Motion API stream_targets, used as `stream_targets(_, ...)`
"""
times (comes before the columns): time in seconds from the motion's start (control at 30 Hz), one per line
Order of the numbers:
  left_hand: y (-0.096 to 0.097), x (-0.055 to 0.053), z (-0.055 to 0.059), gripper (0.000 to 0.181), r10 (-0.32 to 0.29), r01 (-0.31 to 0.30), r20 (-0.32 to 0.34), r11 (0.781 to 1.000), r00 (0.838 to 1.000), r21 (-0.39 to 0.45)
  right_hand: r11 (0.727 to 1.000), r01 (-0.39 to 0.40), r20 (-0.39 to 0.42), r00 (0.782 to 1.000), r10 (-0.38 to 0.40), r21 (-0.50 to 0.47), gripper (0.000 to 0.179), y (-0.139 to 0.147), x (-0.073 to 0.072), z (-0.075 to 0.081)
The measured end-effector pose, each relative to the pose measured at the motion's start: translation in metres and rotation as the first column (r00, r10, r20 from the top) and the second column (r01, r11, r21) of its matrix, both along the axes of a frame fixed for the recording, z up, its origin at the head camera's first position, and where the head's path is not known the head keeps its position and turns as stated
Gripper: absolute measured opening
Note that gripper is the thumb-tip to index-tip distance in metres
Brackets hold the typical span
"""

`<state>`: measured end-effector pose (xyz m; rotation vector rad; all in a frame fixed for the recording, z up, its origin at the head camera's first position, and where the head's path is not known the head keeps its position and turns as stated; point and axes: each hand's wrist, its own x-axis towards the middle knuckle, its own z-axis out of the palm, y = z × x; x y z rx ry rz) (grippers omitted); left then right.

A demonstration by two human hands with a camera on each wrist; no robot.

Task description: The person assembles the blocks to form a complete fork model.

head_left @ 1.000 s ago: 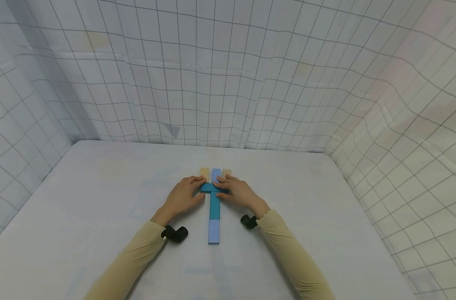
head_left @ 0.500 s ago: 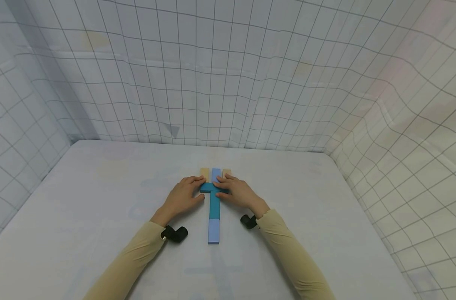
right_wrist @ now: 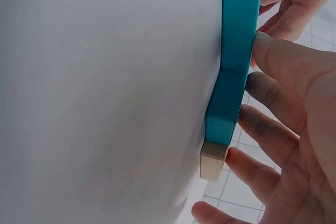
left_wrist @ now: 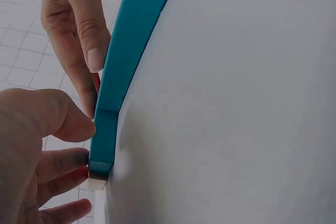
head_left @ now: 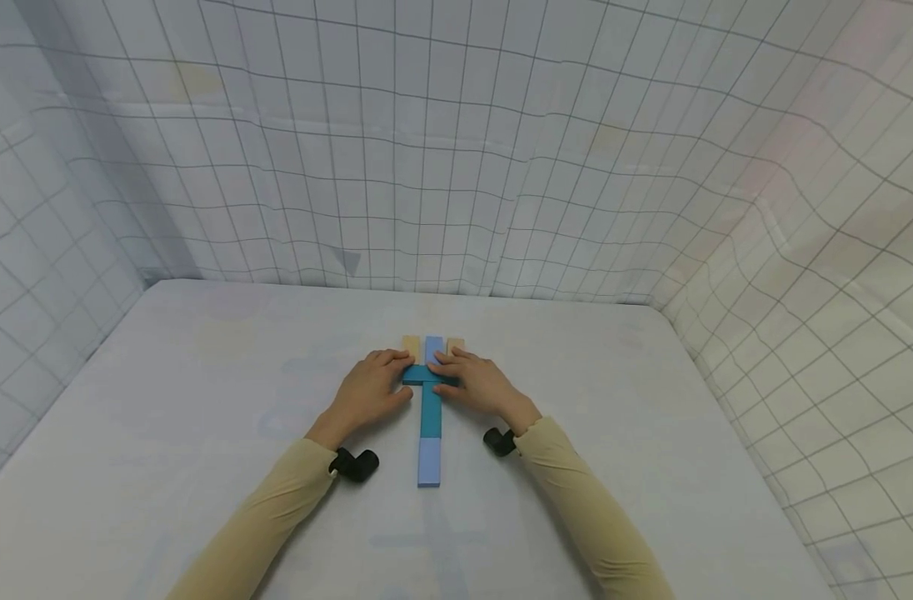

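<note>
My left hand (head_left: 370, 387) lies at the left end of a teal crossbar block (head_left: 413, 375), fingertips near a yellow block (head_left: 411, 346) and thumb just in front of the bar. On the other side my right hand (head_left: 482, 387) lays its loosely bent fingers over the bar's right part, its thumb beside a teal stem block (head_left: 431, 412). A periwinkle block (head_left: 429, 462) continues the stem towards me. Behind the bar stand another periwinkle block (head_left: 433, 347) and a tan block (head_left: 456, 342). In the right wrist view fingertips touch the crossbar (right_wrist: 226, 95).
The blocks lie on a white-covered table (head_left: 202, 400). A white grid-patterned curtain (head_left: 441, 150) hangs behind the table and along both sides. Small black wrist cameras (head_left: 359, 465) sit close to the table on the inner side of each wrist.
Hands and blocks keep practically the same positions; only a very slight shift of the whole view shows.
</note>
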<state>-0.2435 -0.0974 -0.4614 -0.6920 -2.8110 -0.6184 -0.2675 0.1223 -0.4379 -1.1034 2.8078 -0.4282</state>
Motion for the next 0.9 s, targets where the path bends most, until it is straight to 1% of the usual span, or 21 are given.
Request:
stream_targets(0.2, 0.002, -0.002, 0.007, 0.046, 0.014, -0.013, 0.032, 0.999, 0.999, -0.033, 0.998, 0.007, -0.026, 1.000, -0.006, 0.061, 0.050, -0.002, -0.004, 0.000)
stream_targets(0.33, 0.001, -0.004, 0.012, 0.039, 0.025, -0.023, 0.049, 0.999, 0.998, -0.036, 0.994, -0.012, -0.045, 0.999, 0.017, 0.111, 0.049, -0.005, -0.008, 0.002)
stream_targets(0.47, 0.002, -0.006, 0.014, 0.032, 0.032, -0.030, 0.062, 0.999, 0.998, -0.038, 0.990, -0.040, -0.062, 0.997, 0.049, 0.137, 0.048, -0.008, -0.012, 0.008)
stream_targets(0.57, 0.002, -0.009, 0.015, 0.030, 0.032, -0.029, 0.072, 0.999, 0.997, -0.040, 0.990, -0.058, -0.071, 0.995, 0.068, 0.132, 0.047, -0.010, -0.015, 0.012)
stream_targets(0.7, 0.003, -0.014, 0.017, 0.028, 0.017, -0.015, 0.088, 1.000, 0.996, -0.024, 0.990, -0.066, -0.066, 0.995, 0.075, 0.126, 0.047, -0.010, -0.019, 0.017)
stream_targets(0.83, 0.003, -0.017, 0.020, 0.027, 0.010, -0.009, 0.107, 1.000, 0.994, -0.010, 0.993, -0.068, -0.024, 0.997, 0.071, 0.099, 0.046, -0.010, -0.023, 0.020)
stream_targets(0.9, 0.004, -0.017, 0.020, 0.028, 0.007, -0.004, 0.106, 1.000, 0.994, -0.022, 0.997, -0.071, 0.009, 0.997, 0.071, 0.043, 0.044, -0.009, -0.024, 0.018)
